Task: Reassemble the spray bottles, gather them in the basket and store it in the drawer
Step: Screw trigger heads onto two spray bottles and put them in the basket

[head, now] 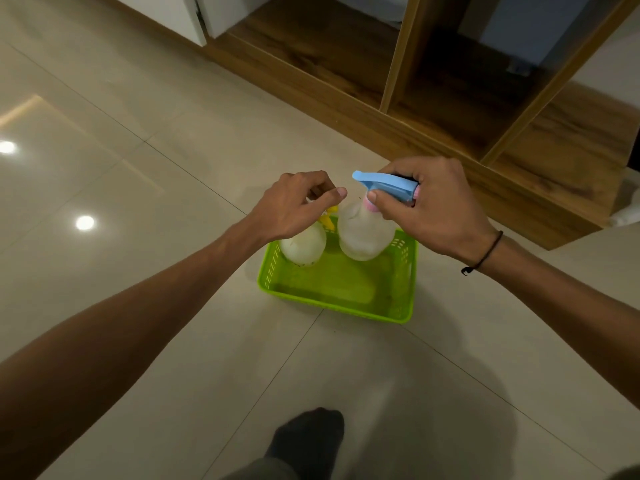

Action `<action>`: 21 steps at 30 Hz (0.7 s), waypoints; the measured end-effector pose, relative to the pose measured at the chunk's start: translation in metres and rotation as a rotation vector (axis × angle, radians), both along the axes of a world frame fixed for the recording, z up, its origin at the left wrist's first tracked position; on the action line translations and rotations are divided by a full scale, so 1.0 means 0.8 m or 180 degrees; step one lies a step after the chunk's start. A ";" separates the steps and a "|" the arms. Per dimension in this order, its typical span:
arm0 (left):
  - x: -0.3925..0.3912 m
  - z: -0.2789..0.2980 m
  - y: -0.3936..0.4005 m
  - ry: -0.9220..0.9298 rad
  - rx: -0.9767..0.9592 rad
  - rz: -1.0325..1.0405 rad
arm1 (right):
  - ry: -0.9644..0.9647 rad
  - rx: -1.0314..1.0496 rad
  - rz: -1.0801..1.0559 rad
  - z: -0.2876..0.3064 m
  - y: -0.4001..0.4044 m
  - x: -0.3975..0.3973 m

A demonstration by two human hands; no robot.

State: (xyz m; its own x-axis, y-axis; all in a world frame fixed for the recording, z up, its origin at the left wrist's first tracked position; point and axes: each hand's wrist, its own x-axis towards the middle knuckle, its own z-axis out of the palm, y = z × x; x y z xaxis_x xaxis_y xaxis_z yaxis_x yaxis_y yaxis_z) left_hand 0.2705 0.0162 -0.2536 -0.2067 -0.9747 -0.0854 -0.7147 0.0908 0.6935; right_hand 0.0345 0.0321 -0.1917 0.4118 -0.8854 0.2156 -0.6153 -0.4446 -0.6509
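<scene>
A lime-green plastic basket (349, 299) sits on the tiled floor in front of me. Over its far end, my right hand (433, 209) grips the blue trigger head (384, 185) of a clear spray bottle (363, 233) with a pink collar. My left hand (294, 202) is closed over the top of a second clear bottle (303, 245) with a yellow sprayer (329, 220); its head is mostly hidden under the fingers. Both bottles hang upright, their bases at the basket's far rim.
A wooden cabinet (450, 109) with open compartments stands on the floor behind the basket, to the right. White drawer fronts (194, 15) are at the top. My foot in a dark sock (308, 438) is at the bottom centre. Glossy tiles surround the basket.
</scene>
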 end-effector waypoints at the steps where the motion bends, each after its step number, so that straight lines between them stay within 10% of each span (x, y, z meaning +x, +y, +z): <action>1: 0.001 -0.001 0.000 0.0000 -0.0003 -0.0001 | 0.0005 0.0003 0.0006 0.000 0.000 0.000; 21: 0.003 -0.010 -0.001 -0.0001 -0.0075 0.0018 | 0.0539 0.0138 0.0043 -0.082 0.007 0.025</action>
State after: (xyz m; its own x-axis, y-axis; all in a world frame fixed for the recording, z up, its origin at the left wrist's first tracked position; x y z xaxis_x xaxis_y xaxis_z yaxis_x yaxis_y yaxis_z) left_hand 0.2729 0.0157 -0.2619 -0.2011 -0.9776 -0.0625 -0.7155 0.1031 0.6910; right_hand 0.0547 0.0377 -0.2576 0.4508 -0.8866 0.1039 -0.7120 -0.4273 -0.5572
